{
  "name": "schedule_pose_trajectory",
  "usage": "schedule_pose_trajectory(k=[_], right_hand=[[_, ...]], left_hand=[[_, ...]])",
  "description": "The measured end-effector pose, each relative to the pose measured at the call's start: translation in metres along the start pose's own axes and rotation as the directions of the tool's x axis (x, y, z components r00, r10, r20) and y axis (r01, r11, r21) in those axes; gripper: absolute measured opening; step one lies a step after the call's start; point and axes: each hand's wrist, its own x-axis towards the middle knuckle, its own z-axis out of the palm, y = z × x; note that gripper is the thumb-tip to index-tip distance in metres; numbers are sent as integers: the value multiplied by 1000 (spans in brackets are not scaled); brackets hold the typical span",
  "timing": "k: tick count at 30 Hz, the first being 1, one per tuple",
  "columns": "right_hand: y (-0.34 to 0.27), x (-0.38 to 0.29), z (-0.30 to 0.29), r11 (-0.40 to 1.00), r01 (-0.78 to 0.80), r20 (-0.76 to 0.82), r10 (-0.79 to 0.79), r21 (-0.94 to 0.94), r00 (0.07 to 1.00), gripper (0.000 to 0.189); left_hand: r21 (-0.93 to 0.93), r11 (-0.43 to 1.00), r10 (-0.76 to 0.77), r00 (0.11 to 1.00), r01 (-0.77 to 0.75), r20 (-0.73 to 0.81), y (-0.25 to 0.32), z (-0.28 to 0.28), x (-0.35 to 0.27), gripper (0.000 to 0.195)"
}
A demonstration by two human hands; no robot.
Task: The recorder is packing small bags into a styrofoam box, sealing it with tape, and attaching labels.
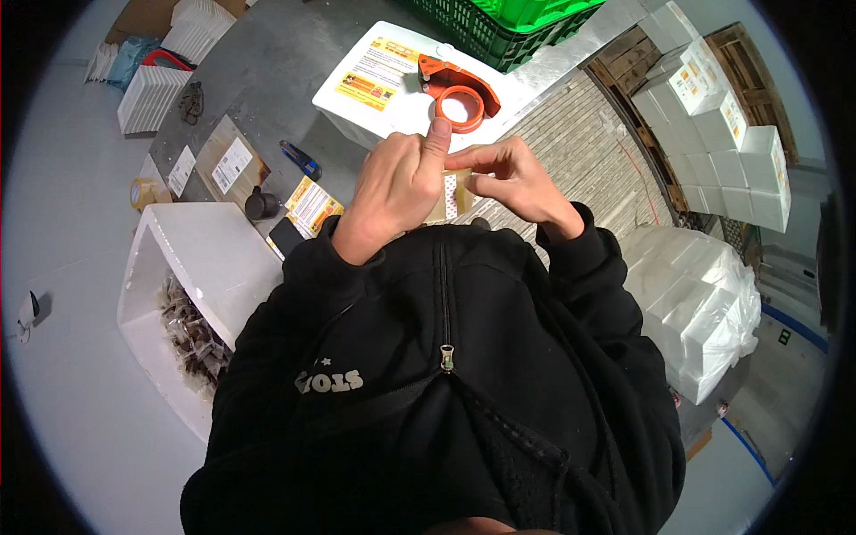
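Both hands are together in front of my chest at a roll of packing tape [460, 194], whose core bears a small red print. My left hand [396, 184] grips the roll from the left, thumb pointing up. With thumb and index finger, my right hand [511, 177] pinches at the roll's upper right edge. Just beyond the hands, an orange tape dispenser [460, 90] lies on a white foam box [401, 50] with a printed label sheet [374, 73] on its lid. No tape shows on the dispenser's ring.
On the grey table [257, 73] lie a blue utility knife [300, 160], a black phone [286, 237], printed cards [313, 206] and a black cup [261, 204]. An open foam box [207, 251] stands left, a green crate [508, 27] beyond, and stacked white boxes [715, 134] right.
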Motion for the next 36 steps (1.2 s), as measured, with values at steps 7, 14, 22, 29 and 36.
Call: schedule_pose_trajectory(k=[7,14,22,29,36], right_hand=[[-2,0,11,999,28,-19,-28,36,999,27],[0,1,23,998,57,-112,-59,-19,992,26],[14,1,36,997,42,-262,-57,-60,963,28],[2,-2,35,997,49,-233,-34,61,972,27],[9,-4,30,997,73,-270,-66,16,961,27]], left_hand=[[35,999,20,999,-21,32,-3,-4,-1,75],[72,995,72,996,-75,43,-10,-8,4,71],[101,987,125,992,-126,15,-17,-7,7,70],[18,996,89,996,-89,14,-16,-7,11,68],[9,991,132,990,-132,-56,-14,1,13,67]])
